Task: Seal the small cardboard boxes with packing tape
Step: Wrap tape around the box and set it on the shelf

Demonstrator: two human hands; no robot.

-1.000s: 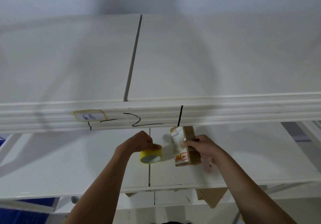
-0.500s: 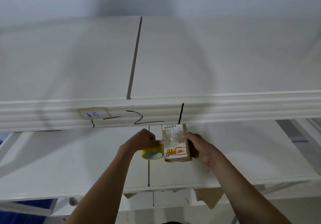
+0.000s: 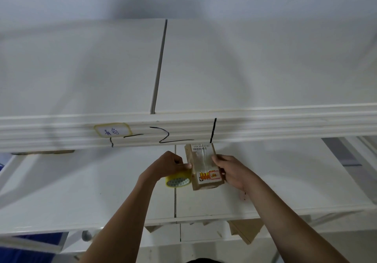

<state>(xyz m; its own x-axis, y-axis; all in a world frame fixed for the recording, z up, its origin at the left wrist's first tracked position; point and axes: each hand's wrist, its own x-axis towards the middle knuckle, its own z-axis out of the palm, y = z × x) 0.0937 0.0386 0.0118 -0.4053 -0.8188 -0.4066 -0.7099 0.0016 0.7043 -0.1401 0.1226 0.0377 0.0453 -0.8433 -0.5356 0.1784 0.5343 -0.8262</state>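
Box [image 3: 204, 166] between hands, under shelf edge [image 3: 265, 128]

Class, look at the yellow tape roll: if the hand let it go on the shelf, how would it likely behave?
The tape roll is round and looks tilted under the left hand, so it might roll. Its hollow core suggests lightness. The strip seemingly stuck to the box might tether it.

L hand [image 3: 170, 165] fist, curled, pinching | R hand [image 3: 231, 170] fingers curled, prob. gripping | both forearms extended fwd
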